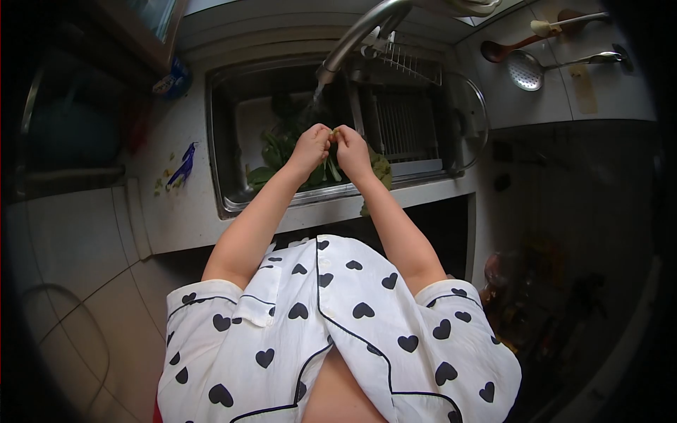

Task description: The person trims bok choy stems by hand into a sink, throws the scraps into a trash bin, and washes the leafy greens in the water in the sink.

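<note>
Above the sink's near edge, my left hand (310,150) and my right hand (353,152) meet with fingertips pinched together. Between them shows a small yellow-green bit of leafy vegetable (334,132), mostly covered by the fingers. Dark leafy greens (277,149) lie in the left basin of the steel sink (216,151), below and beside my left hand. Pale stalks show between my wrists. A yellowish leaf (381,169) hangs by my right wrist, partly hidden by the forearm. Water runs from the metal faucet (360,35) just beyond my hands.
A dish rack (405,127) fills the sink's right side, with a clear lid (474,123) beside it. On the left counter lie a blue-handled tool (185,166) and small green scraps. A skimmer (526,71) and wooden spoon (496,51) hang on the right wall.
</note>
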The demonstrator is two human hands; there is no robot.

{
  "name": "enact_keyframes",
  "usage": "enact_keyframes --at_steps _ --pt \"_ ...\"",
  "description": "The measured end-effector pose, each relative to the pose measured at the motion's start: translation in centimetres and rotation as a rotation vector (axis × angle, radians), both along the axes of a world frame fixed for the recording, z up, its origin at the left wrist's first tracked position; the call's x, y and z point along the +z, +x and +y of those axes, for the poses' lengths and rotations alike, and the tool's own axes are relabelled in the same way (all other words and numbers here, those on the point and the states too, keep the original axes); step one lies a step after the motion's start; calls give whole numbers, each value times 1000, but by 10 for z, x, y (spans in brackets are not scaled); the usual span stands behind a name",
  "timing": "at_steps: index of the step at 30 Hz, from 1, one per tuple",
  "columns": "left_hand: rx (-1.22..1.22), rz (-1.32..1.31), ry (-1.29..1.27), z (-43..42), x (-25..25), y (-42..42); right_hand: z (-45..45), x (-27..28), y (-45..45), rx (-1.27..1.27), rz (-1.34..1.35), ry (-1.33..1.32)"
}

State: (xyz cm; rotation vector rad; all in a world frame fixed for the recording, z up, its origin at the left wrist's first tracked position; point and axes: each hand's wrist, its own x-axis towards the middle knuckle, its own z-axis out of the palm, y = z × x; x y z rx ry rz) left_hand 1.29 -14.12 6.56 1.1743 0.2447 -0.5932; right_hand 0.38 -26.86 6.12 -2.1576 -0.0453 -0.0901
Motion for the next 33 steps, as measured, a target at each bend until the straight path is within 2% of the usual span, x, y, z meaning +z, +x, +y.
enact_keyframes --at_steps 2,3,6,9,11,14,15,19,23,26,28,30,33 --pt "47 81 -121 1 4 -4 3 -6 6 -110 274 225" --pt "53 112 -167 3 4 -6 -1 -10 13 -98 392 246" --pt "59 137 -169 6 4 -11 1 -27 17 -161 246 -48" --pt "53 181 -206 15 -5 -13 3 -40 19 -125 278 -41" --pt "63 199 -293 27 -11 -16 11 -29 16 -104 321 -49" --pt "53 140 -442 58 -17 -24 22 -49 13 28 401 75" --pt "82 151 -428 69 -18 -26 29 -58 10 30 365 34" --pt "271 222 -367 104 -48 -36 65 -78 7 130 515 46" --pt "537 428 -332 124 -89 -43 96 -125 13 242 502 -61" --pt "580 385 -131 135 -97 -49 122 -162 25 131 458 -218" --pt "570 382 -161 139 -98 -51 136 -189 37 125 409 -283" --pt "540 345 -195 145 -105 -55 151 -218 47 67 248 -359" --pt "538 375 -276 152 -106 -59 166 -245 70 109 369 -493"
